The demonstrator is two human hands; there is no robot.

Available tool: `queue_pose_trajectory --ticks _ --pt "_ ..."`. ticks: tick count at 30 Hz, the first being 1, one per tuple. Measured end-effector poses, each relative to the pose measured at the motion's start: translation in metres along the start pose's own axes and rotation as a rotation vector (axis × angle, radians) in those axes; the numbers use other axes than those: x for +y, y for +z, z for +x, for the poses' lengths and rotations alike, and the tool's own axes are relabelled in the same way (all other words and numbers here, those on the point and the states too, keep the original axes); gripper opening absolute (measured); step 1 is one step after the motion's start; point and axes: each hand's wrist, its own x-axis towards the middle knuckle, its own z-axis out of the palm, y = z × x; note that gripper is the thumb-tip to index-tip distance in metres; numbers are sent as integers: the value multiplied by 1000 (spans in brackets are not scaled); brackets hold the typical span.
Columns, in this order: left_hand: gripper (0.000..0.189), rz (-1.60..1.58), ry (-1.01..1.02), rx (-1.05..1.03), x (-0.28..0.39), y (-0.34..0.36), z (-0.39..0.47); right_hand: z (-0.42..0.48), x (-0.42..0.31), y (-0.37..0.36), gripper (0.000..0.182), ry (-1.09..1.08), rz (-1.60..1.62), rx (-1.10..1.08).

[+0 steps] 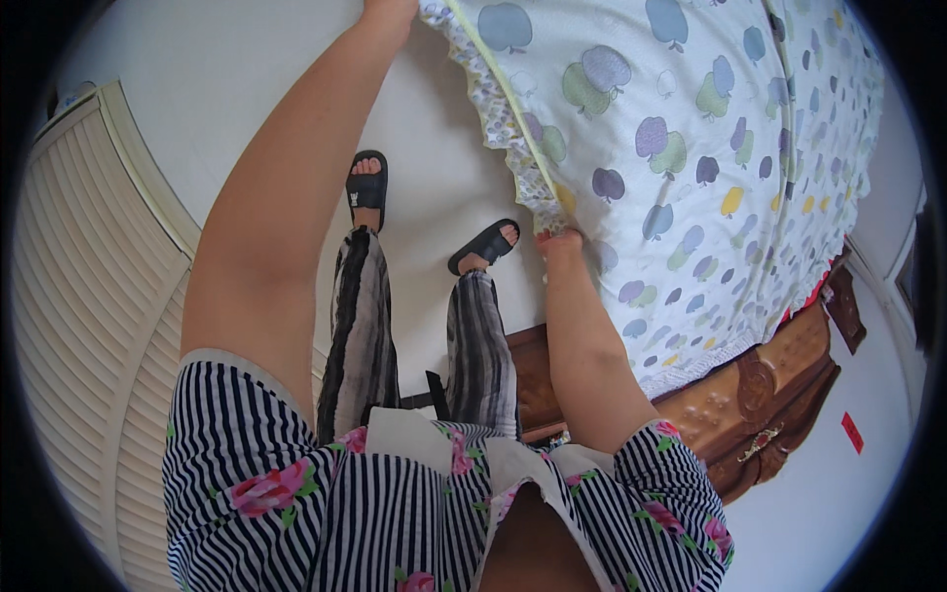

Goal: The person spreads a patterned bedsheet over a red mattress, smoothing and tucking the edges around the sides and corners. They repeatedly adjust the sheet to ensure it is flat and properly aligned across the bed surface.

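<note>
A white bedspread (688, 185) printed with blue, green, purple and yellow apples lies over a bed at the right. Along its near side runs a ruffled, dotted border with a yellow-green band. My right hand (561, 238) grips the border's corner close to the headboard end, its fingers partly hidden in the cloth. At the top edge, only the wrist part of my left hand (393, 9) shows, beside the far end of the same border; its fingers are cut off by the frame.
A carved wooden headboard (710, 422) with tan padding stands at the lower right, beside a brown wooden cabinet (531, 370). Cream louvred doors (111, 296) line the left side. My feet, in black slides (368, 185), stand on the pale floor (422, 170). A red paper (852, 433) is on the wall.
</note>
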Motion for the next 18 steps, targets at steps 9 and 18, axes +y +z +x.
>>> queue_pose_trajectory --ticks 9,18 --pt "72 849 -355 90 -151 18 -86 -166 -20 -48 21 -960 -662 -736" --pt "72 780 -619 -140 -242 70 -172 -283 -181 142 44 -2681 -664 -355"
